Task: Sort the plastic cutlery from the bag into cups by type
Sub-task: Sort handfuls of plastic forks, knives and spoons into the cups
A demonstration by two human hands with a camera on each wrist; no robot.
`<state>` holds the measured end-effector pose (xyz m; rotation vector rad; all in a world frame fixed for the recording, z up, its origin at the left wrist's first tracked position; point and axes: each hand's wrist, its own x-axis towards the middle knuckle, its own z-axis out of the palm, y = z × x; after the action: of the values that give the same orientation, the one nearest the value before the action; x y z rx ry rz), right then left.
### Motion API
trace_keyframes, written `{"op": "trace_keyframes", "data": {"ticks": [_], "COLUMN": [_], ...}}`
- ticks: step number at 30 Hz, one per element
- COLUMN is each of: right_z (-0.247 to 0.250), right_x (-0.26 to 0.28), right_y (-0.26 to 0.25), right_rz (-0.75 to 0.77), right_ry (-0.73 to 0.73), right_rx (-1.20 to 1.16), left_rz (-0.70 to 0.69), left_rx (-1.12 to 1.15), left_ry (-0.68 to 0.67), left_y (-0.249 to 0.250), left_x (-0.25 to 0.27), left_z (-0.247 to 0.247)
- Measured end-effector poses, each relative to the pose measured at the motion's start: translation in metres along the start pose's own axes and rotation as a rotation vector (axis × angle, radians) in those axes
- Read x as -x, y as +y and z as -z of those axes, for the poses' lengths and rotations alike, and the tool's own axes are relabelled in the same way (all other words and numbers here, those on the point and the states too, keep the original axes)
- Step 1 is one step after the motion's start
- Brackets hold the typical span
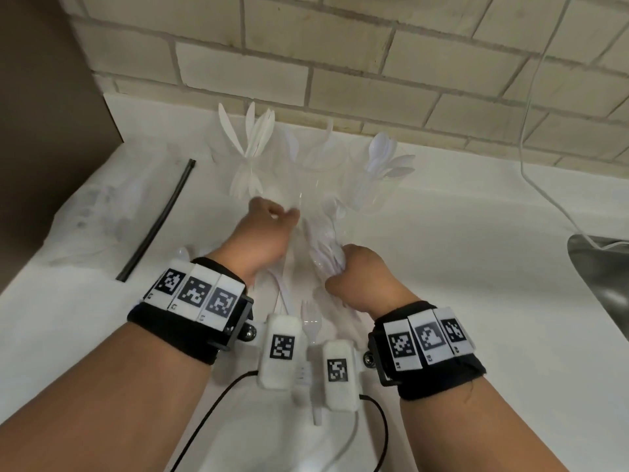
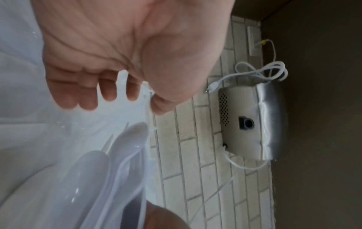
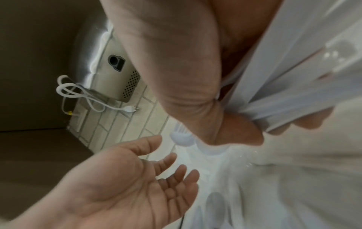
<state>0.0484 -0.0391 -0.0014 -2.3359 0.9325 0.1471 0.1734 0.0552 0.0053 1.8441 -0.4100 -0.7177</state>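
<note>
Here, your right hand (image 1: 357, 270) grips a bundle of cutlery (image 1: 326, 247) just in front of the three cups (image 1: 320, 172). Your left hand (image 1: 262, 233) hovers beside the bundle, fingers loosely spread. One fork (image 1: 311, 321) lies nearer you.

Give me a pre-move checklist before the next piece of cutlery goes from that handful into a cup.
1. Right hand grips the bundle of white plastic cutlery: ok.
2. Left hand free, fingers relaxed: ok.
3. Three clear plastic cups upright at the wall: left, knives; right, spoons: ok.
4. Middle cup contents: cannot tell.
5. Type of the next piece in the bundle: cannot tell, blurred.
6. Loose white plastic fork on the white counter: not ok, unsorted.
</note>
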Motion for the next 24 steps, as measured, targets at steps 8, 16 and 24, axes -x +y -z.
{"op": "trace_keyframes", "data": {"ticks": [8,16,24], "right_z": [0.011,0.014,0.023], "right_x": [0.021,0.015,0.007], "right_y": [-0.023,-0.025,-0.028], "right_rz": [0.252,0.132,0.15], "right_ry": [-0.139,-0.188,-0.2], "right_rx": [-0.018,-0.274,-0.569], "left_rz": [0.02,-0.053,-0.106], "left_rx": [0.531,0.575,0.727], "left_ry": [-0.179,-0.182,-0.214], "left_y": [0.004,0.004,0.011], "left_x": [-0.009,0.002,0.0], "left_z": [0.017,0.008,0.014]}}
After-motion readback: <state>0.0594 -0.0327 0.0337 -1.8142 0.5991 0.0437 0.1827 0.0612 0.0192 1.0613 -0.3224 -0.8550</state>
